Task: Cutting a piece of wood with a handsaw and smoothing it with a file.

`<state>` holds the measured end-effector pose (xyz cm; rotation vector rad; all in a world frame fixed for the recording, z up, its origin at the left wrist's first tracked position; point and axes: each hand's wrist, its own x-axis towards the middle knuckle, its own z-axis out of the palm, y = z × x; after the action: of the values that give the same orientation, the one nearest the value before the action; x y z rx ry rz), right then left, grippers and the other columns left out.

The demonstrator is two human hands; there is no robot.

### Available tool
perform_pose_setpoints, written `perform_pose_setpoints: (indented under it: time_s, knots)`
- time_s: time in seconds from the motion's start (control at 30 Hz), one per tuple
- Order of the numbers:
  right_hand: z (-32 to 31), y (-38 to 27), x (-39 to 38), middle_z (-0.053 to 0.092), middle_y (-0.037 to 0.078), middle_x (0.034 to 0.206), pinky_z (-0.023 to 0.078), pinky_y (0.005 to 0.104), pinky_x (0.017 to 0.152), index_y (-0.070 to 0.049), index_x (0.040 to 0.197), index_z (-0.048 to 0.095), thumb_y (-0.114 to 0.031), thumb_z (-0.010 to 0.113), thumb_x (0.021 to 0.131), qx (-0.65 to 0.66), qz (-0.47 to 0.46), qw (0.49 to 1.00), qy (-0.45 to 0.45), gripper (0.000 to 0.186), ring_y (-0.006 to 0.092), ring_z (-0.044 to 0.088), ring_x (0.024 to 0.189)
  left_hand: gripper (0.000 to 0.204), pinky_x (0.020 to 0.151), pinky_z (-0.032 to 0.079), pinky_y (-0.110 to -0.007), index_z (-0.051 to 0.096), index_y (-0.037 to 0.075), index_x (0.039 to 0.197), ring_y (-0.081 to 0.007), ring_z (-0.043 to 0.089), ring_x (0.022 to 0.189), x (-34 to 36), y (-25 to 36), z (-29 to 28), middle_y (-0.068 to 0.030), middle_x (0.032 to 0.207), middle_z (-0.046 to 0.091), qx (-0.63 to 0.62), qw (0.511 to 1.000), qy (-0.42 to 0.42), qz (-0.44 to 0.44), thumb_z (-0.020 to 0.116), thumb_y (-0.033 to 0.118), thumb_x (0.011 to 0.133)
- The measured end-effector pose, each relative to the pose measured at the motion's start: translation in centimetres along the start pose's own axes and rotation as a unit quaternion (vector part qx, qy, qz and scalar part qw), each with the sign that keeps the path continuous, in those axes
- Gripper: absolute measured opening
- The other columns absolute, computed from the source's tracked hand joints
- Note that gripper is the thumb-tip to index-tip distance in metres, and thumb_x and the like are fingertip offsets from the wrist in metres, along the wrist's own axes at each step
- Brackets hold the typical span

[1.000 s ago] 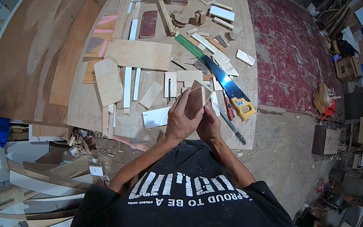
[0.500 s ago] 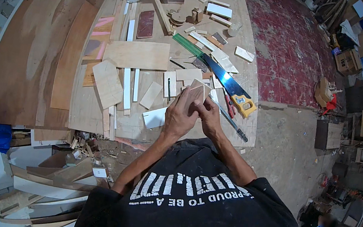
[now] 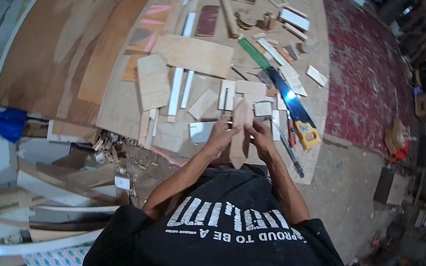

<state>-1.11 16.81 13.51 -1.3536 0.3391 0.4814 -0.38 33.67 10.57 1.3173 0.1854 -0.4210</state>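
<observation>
A long, narrow wooden piece with pointed ends (image 3: 239, 142) is held upright in front of my chest, its broad face showing. My left hand (image 3: 221, 137) pinches its left edge, and my right hand (image 3: 263, 140) grips the opposite edge with thumb and fingers. Below it on the workbench lie a small white-faced board (image 3: 201, 131) and a pale block with a dark pencil-like stick across it (image 3: 226, 95). To the right of my right hand are a dark rod-like tool (image 3: 294, 161) and a red-handled tool (image 3: 291, 133).
A handsaw with a yellow handle (image 3: 308, 135) lies along the workbench's right side, a green strip (image 3: 254, 53) at its far end. Wooden boards (image 3: 194, 55) and white strips (image 3: 176, 90) cover the left part. Offcuts (image 3: 82, 169) are heaped on the floor at left.
The wooden piece has been turned, so its full length and both points now show. My hands have moved apart to its two edges. The whole view has shifted, and the bench appears farther right.
</observation>
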Motion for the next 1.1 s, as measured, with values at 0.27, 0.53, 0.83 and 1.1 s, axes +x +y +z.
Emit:
perform_pose_setpoints:
  time_s: [0.27,0.53,0.83,1.1]
  knots:
    - [-3.8,1.7,1.9,0.061,0.000,0.090,0.049,0.0318,0.076,-0.004,0.110,0.065,-0.026,0.059,0.098,-0.019,-0.024,0.997,0.069,0.025,0.0125,0.058,0.083,0.036,0.076,0.056,-0.037,0.069,0.002,0.111,-0.0285,0.071,0.086,3.0,-1.5,-14.7,-0.0165,0.098,0.072,0.309,0.900,0.297,0.081,0.075,0.027,0.085]
    - [-7.2,4.7,2.2,0.057,-0.001,0.084,0.041,0.0262,0.069,-0.001,0.104,0.065,-0.026,0.055,0.098,-0.124,-0.057,0.988,0.078,0.028,0.0078,0.049,0.079,0.084,0.110,0.037,-0.057,0.040,0.013,0.149,-0.0415,0.028,0.144,2.9,3.1,-22.3,-0.0181,0.161,0.020,0.653,0.681,0.321,-0.077,0.075,0.048,0.081]
    - [-9.1,9.7,3.4,0.069,0.014,0.094,0.050,0.0350,0.078,0.002,0.126,0.061,-0.034,0.058,0.094,-0.300,-0.082,0.947,0.073,0.048,0.0205,0.063,0.087,0.093,0.113,0.034,-0.059,0.030,0.015,0.155,-0.0441,0.023,0.146,6.4,3.4,-30.0,-0.0159,0.162,0.019,0.655,0.691,0.303,-0.043,0.075,0.047,0.080]
    - [-10.2,11.3,2.4,0.063,0.030,0.110,0.050,0.0438,0.092,0.005,0.140,0.047,-0.032,0.070,0.085,-0.372,-0.057,0.917,0.132,0.070,0.0416,0.063,0.106,0.062,0.114,0.028,-0.057,0.051,0.006,0.140,-0.0420,0.032,0.141,7.3,0.5,-22.5,-0.0201,0.152,0.036,0.664,0.681,0.300,0.071,0.071,0.028,0.086]
